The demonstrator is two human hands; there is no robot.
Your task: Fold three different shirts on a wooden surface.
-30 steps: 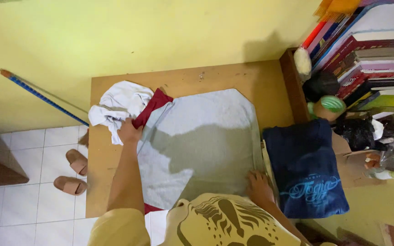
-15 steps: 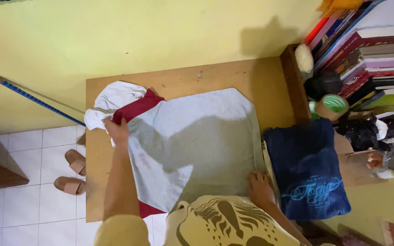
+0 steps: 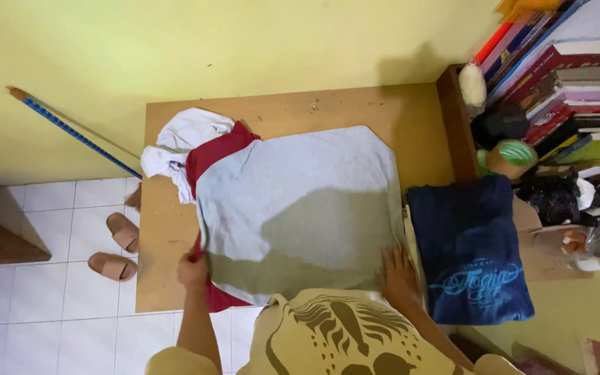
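Observation:
A light grey garment (image 3: 300, 208) lies spread flat on the wooden table (image 3: 300, 104), over a red cloth (image 3: 213, 151) that shows at its far-left and near-left edges. My left hand (image 3: 194, 269) grips the near-left edge where the red cloth and grey garment meet. At the garment's near-right corner, my right hand (image 3: 398, 271) rests flat with its fingers spread. A crumpled white cloth (image 3: 175, 142) sits at the table's far-left corner, touching the red cloth.
A folded dark blue garment (image 3: 472, 250) lies to the right. Behind it a shelf holds stacked books (image 3: 564, 76), a green-topped roll (image 3: 512, 156) and dark clutter. A blue stick (image 3: 78, 132) leans on the yellow wall. Two brown sandals (image 3: 116, 246) sit on the tiled floor.
My left hand has moved from the far-left corner by the white cloth back along the left edge to the near-left corner. My right hand has stayed at the near-right corner.

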